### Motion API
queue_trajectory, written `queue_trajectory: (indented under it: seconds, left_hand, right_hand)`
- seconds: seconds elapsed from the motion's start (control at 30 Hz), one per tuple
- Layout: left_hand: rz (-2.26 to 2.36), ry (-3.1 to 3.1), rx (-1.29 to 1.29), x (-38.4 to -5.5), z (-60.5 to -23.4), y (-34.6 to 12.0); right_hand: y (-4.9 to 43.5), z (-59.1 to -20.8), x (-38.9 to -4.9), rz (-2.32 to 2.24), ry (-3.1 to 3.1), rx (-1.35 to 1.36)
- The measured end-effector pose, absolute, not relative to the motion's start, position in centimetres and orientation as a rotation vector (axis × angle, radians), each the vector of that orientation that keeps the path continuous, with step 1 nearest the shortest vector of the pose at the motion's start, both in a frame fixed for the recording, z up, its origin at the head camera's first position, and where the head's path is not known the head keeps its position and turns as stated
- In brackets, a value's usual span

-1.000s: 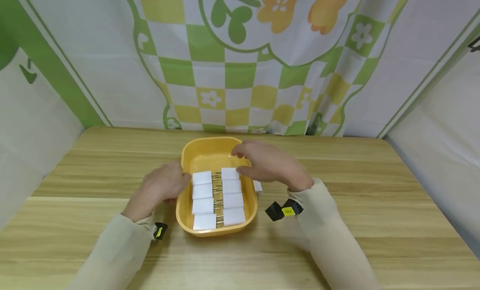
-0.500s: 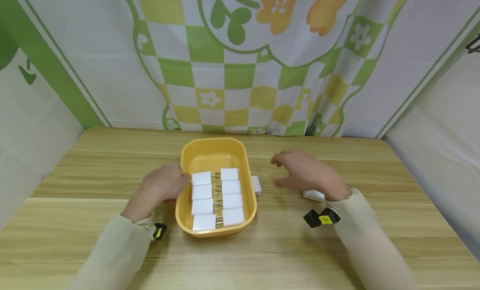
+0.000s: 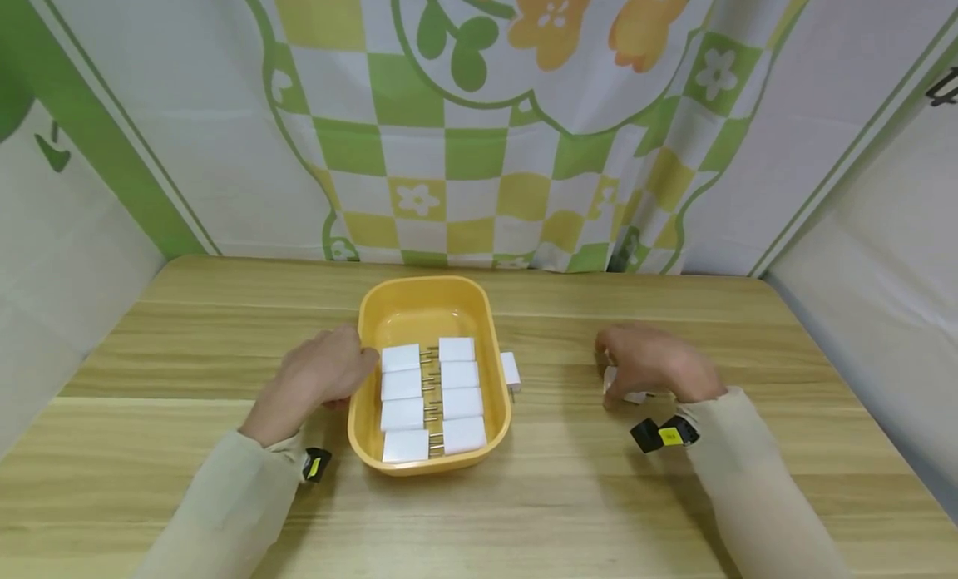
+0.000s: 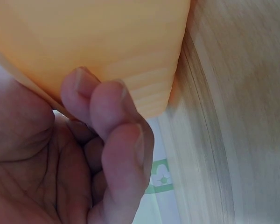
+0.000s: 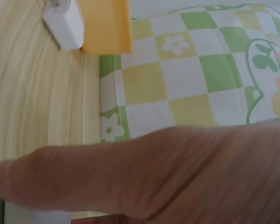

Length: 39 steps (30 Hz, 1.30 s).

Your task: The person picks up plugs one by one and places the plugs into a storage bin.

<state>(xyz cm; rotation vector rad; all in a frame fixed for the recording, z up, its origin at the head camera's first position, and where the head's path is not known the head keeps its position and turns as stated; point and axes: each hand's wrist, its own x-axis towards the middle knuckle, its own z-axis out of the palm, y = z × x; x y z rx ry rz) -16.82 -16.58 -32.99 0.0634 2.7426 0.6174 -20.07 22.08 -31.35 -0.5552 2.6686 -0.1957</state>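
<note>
My left hand point(image 3: 322, 371) holds the left rim of a yellow plastic tub point(image 3: 494, 334), thumb over the edge; in the left wrist view its curled fingers point(image 4: 119, 107) lie by the outer wall. Inside the tub several white plug adapters point(image 3: 464, 433) lie in two columns, metal prongs facing inward. At the right, my right hand point(image 3: 659, 364) is over another white plug adapter point(image 3: 634, 397), thumb and fingers around its sides; the hand covers most of it. The right wrist view shows the thumb point(image 5: 60, 177) in front of the white adapter.
One more white plug adapter point(image 3: 511, 371) stands against the tub's right outer wall. The wooden table point(image 3: 554, 496) runs back to a checked curtain point(image 3: 479, 150). White cloth point(image 3: 883, 188) hangs at both sides.
My right hand has left the tub's right side, moved right across the table, and come down around the adapter there. The left hand stays on the tub's rim.
</note>
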Motion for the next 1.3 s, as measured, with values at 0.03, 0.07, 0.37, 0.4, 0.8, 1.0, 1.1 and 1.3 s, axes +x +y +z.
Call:
queue_trajectory:
  seconds: [0.03,0.07,0.37,0.4,0.8,1.0,1.1,1.3]
  left_hand:
    - [0.619,2.741,0.065,-16.8,-33.0,-16.6]
    - [0.619,2.741,0.064,-16.8,-33.0,-16.6]
    - [0.64,2.74,0.069,-16.8,-33.0,-16.6]
    - [0.639,2.741,0.069,-16.8,-33.0,-16.6]
    - [0.632,2.743,0.062,-16.8,-33.0,-16.5]
    - [0.64,2.736,0.068,-16.8,-33.0,-16.5]
    - [0.642,2.739,0.07,-16.8,-33.0,-16.5]
    - [0.631,2.742,0.055,-16.8,-33.0,-16.5]
  right_hand:
    - [22.2,-31.4,-20.1,-0.203,2.664,-0.533]
    - [22.2,-31.4,-20.1,-0.204,2.66,-0.523]
    - [22.8,-31.7,-20.2,-0.222,2.609,-0.407]
    - [22.9,-31.7,-20.2,-0.227,2.602,-0.398]
    - [22.6,-31.5,-20.3,-0.262,2.65,-0.556]
    - [21.7,-31.0,-20.2,-0.263,2.705,-0.75]
    - [21.0,-30.6,-20.1,-0.251,2.753,-0.841]
    - [19.0,-29.2,-20.2,-0.275,2.798,-0.947]
